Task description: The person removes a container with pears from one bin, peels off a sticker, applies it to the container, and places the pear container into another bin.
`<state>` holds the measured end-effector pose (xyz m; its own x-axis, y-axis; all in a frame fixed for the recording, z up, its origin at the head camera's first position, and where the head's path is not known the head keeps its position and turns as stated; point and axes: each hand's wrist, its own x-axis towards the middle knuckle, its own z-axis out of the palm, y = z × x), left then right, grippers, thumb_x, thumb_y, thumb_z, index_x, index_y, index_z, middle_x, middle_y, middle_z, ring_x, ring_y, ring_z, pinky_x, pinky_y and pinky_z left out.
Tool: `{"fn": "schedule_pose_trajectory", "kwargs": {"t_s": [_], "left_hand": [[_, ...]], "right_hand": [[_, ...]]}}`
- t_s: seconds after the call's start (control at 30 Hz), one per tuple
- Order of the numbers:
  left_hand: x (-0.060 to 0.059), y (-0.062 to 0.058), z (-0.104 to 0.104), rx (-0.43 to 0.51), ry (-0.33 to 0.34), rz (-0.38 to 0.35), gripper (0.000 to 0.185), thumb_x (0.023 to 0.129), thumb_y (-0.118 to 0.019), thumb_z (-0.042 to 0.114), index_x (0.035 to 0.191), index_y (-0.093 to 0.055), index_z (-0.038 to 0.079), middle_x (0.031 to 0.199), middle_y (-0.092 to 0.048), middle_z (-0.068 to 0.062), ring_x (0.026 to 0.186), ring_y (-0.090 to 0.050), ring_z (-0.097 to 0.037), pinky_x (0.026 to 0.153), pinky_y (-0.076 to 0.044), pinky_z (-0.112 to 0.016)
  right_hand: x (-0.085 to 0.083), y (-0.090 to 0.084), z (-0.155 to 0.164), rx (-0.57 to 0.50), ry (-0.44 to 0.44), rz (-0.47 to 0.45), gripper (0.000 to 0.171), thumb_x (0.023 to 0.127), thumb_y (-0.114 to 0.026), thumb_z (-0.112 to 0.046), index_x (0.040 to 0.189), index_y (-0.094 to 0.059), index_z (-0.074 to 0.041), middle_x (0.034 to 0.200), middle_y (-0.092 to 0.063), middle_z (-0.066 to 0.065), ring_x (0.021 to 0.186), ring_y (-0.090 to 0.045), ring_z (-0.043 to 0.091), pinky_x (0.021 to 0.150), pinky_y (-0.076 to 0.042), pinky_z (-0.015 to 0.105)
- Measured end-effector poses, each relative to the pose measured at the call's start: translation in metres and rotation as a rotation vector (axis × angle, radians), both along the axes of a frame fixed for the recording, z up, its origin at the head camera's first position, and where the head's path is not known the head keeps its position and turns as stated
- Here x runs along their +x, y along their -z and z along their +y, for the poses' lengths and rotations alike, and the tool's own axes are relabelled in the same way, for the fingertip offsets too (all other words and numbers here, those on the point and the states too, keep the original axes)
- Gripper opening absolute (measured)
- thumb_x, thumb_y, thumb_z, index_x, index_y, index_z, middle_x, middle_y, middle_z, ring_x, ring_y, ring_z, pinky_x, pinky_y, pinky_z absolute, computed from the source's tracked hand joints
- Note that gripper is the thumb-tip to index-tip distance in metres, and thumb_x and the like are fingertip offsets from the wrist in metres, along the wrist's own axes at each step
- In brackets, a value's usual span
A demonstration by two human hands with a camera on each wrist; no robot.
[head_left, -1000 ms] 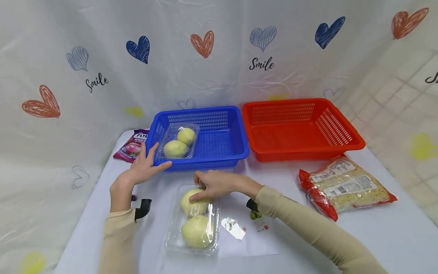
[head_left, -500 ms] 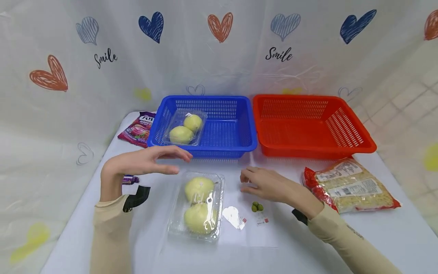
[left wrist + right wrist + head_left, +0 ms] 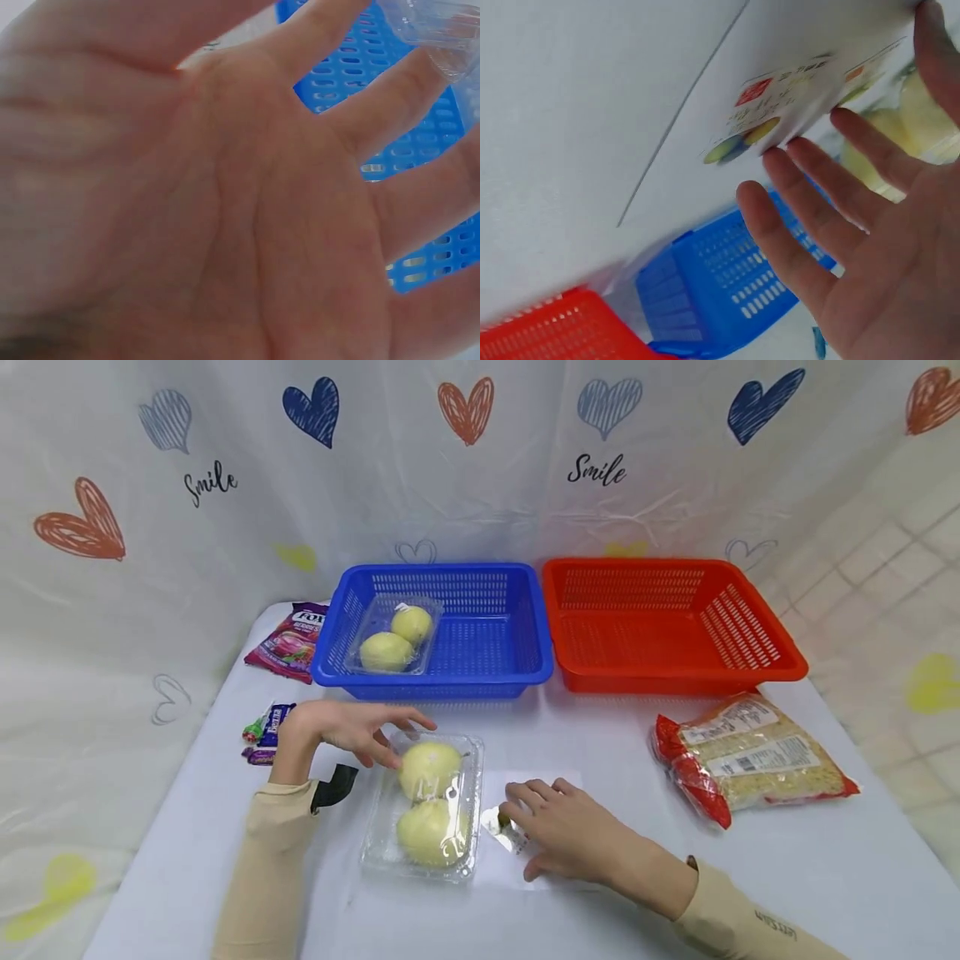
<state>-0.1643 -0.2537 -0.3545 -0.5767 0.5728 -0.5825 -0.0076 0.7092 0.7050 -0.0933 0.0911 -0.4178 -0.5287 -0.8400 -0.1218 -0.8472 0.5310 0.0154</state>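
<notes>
A clear plastic box [image 3: 477, 802] with two pale yellow-green fruits [image 3: 431, 835] lies on the table in the head view. My left hand [image 3: 352, 731] hovers over its far left corner, fingers spread and loosely bent, fingertips right at the box. The left wrist view shows its palm [image 3: 225, 187] with a corner of clear plastic [image 3: 427, 22] at the fingers. My right hand [image 3: 573, 831] lies over a flat pale packet [image 3: 495, 872], covering part of it. In the right wrist view, straight fingertips touch the packet [image 3: 780, 97], printed with green fruit and a red square.
A blue basket [image 3: 442, 680] at the back holds another box of fruits [image 3: 386, 652]. Beside it stands a red basket [image 3: 675, 681]. A bag of pale dry food [image 3: 757, 764] lies at the right. A purple bag [image 3: 292, 643] and small wrapped sweets [image 3: 273, 727] lie at the left.
My right hand has let go of the fruit box and moved right, onto the packet. My left hand has left the blue basket's rim and come to the box.
</notes>
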Motion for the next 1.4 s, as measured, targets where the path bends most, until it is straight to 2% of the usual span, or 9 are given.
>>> {"fn": "schedule_pose_trajectory", "kwargs": {"t_s": [0.13,0.3,0.4,0.53,0.7,0.83,0.97,1.23,1.4], "left_hand": [[0.002,0.005,0.001,-0.002,-0.004,0.004,0.067,0.098,-0.069,0.019,0.157,-0.037,0.025,0.158,-0.038,-0.018,0.135,-0.056,-0.042,0.103,-0.056,-0.056],[0.006,0.009,-0.002,-0.013,-0.008,0.015,0.067,0.098,-0.070,0.019,0.156,-0.038,0.023,0.157,-0.041,-0.019,0.134,-0.056,-0.043,0.103,-0.056,-0.055],[0.008,0.010,-0.004,-0.016,-0.027,0.022,0.066,0.097,-0.070,0.018,0.155,-0.039,0.022,0.157,-0.041,-0.020,0.133,-0.055,-0.044,0.103,-0.056,-0.056],[0.009,0.012,-0.004,-0.015,-0.017,0.017,0.066,0.097,-0.071,0.019,0.155,-0.039,0.022,0.157,-0.042,-0.020,0.132,-0.057,-0.043,0.102,-0.056,-0.055],[0.005,0.011,-0.002,0.002,0.014,0.058,0.067,0.097,-0.072,0.019,0.156,-0.039,0.019,0.154,-0.045,-0.021,0.131,-0.058,-0.043,0.101,-0.058,-0.049],[0.002,0.005,-0.002,0.007,0.032,0.082,0.067,0.097,-0.071,0.017,0.156,-0.039,0.017,0.153,-0.047,-0.022,0.133,-0.056,-0.044,0.103,-0.058,-0.045],[0.001,0.002,-0.003,-0.004,0.045,0.086,0.067,0.097,-0.072,0.019,0.155,-0.039,0.017,0.153,-0.047,-0.022,0.134,-0.055,-0.044,0.104,-0.057,-0.046],[-0.002,0.002,0.000,-0.003,0.070,0.118,0.067,0.096,-0.071,0.020,0.155,-0.039,0.016,0.154,-0.046,-0.022,0.137,-0.053,-0.042,0.109,-0.054,-0.049],[-0.003,0.003,0.002,-0.008,0.076,0.110,0.068,0.097,-0.071,0.022,0.155,-0.038,0.015,0.154,-0.045,-0.023,0.137,-0.053,-0.043,0.108,-0.055,-0.048]], "right_hand": [[0.007,0.002,-0.001,-0.001,-0.026,0.091,0.060,0.082,-0.079,-0.055,0.126,-0.059,-0.020,0.137,-0.064,0.005,0.120,-0.065,0.023,0.098,-0.058,0.042],[0.009,0.008,-0.003,-0.073,-0.093,0.203,0.041,0.087,-0.079,-0.044,0.115,-0.063,-0.018,0.123,-0.069,0.003,0.104,-0.068,0.019,0.086,-0.060,0.034],[0.008,0.012,-0.007,-0.106,-0.089,0.239,0.050,0.083,-0.081,-0.050,0.117,-0.063,-0.019,0.116,-0.068,0.000,0.098,-0.067,0.016,0.080,-0.059,0.031],[0.007,0.019,-0.013,-0.096,-0.050,0.206,0.074,0.076,-0.076,-0.066,0.131,-0.059,-0.018,0.115,-0.065,0.000,0.099,-0.065,0.018,0.078,-0.060,0.031],[-0.002,0.024,-0.019,-0.109,-0.001,0.188,0.068,0.082,-0.071,-0.064,0.132,-0.057,-0.019,0.119,-0.063,0.001,0.105,-0.060,0.019,0.070,-0.060,0.028],[-0.006,0.019,-0.018,-0.081,-0.009,0.123,0.075,0.077,-0.076,-0.065,0.134,-0.055,-0.021,0.130,-0.061,0.002,0.120,-0.059,0.021,0.078,-0.060,0.034],[-0.002,0.013,-0.016,-0.028,-0.028,0.065,0.084,0.074,-0.080,-0.064,0.141,-0.053,-0.021,0.138,-0.058,0.004,0.131,-0.057,0.024,0.086,-0.060,0.039],[0.002,0.018,-0.005,-0.058,-0.111,0.236,0.080,0.081,-0.071,-0.065,0.143,-0.059,-0.015,0.141,-0.061,0.009,0.131,-0.060,0.026,0.089,-0.061,0.038],[0.001,0.016,-0.001,-0.056,-0.134,0.230,0.070,0.087,-0.070,-0.059,0.141,-0.062,-0.015,0.140,-0.062,0.008,0.130,-0.062,0.026,0.092,-0.061,0.038]]}}
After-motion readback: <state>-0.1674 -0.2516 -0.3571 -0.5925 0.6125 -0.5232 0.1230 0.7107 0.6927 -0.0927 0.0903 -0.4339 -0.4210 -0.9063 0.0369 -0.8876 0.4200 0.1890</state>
